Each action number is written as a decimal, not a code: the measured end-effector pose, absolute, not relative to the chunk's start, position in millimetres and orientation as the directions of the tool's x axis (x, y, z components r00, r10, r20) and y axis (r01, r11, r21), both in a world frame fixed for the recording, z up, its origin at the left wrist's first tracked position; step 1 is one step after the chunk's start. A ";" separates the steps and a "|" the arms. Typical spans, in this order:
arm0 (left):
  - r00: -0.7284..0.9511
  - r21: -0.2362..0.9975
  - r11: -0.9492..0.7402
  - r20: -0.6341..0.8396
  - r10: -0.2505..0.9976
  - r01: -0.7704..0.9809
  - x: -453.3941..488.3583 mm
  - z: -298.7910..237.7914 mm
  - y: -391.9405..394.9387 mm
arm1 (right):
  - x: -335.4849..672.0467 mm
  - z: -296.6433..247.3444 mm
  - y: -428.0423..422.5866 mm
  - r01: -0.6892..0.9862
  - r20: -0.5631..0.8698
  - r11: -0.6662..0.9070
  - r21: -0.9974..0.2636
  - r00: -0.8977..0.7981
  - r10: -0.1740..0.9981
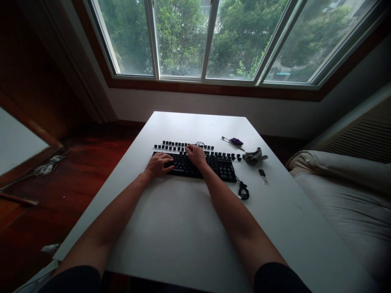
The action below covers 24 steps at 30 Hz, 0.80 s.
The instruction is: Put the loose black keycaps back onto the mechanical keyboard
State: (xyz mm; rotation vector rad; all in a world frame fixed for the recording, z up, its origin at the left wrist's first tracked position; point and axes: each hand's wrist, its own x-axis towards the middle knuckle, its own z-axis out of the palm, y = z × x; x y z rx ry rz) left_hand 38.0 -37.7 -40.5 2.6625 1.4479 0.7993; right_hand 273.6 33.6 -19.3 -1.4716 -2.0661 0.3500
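A black keyboard (225,170) lies on the white table (180,228). My left hand (158,164) rests on its left end, with thumb and fingers spread apart over the keys. Near the keyboard's far edge, my right hand (197,155) has its fingers drawn together in a pinch. Whatever is between those fingertips is too small to make out. Loose black keycaps (171,143) stand in rows behind the keyboard, and a thin wire loop (200,144) lies among them, just beyond my right hand.
Right of the keyboard are its bundled cable (243,191), a crumpled grey cloth (255,157), a small black item (262,173) and a purple object (236,141) beside a thin rod. A window (183,79) is beyond the table; a pale sofa (336,195) stands to the right.
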 end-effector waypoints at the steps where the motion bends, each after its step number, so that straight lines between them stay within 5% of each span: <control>1: 0.440 0.240 -0.567 0.426 0.791 0.788 38.9 -41.6 -37.7 | 276.7 -19.0 32.4 0.780 0.294 0.362 -0.510 -0.237 0.926; 11: 0.412 0.182 -0.519 0.417 0.810 0.835 47.1 -40.0 -40.0 | 331.2 -32.1 -28.8 0.750 0.300 0.607 -0.262 -0.534 0.790; 24: 0.340 0.232 -0.406 0.278 0.899 0.884 82.4 -25.3 40.0 | 348.0 -46.3 -65.1 0.742 0.329 0.641 -0.198 -0.566 0.756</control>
